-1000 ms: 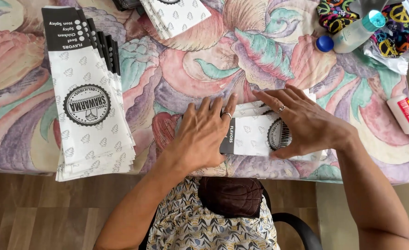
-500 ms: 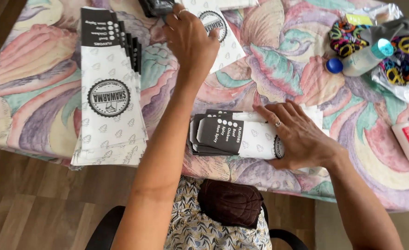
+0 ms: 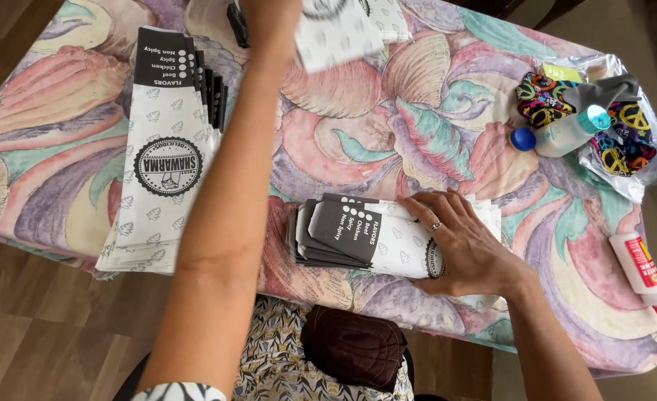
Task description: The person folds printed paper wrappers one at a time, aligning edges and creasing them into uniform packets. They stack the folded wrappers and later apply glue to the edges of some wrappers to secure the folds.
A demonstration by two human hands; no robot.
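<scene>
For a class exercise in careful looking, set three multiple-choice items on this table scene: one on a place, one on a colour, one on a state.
1. Where does the right hand rest?
A. on the near bag stack
B. on the glue bottle
C. on the floor

2. What colour is the small bottle's loose cap?
A. red
B. blue
C. yellow

3. What state is the left hand in?
A. flat on the table
B. raised, holding a paper bag
C. gripping the glue

Answers: 1 A, its palm and fingers lie on the stack; 2 B, the cap beside the bottle is blue; 3 B, the hand is lifted at the far edge with a blurred bag in it.
</scene>
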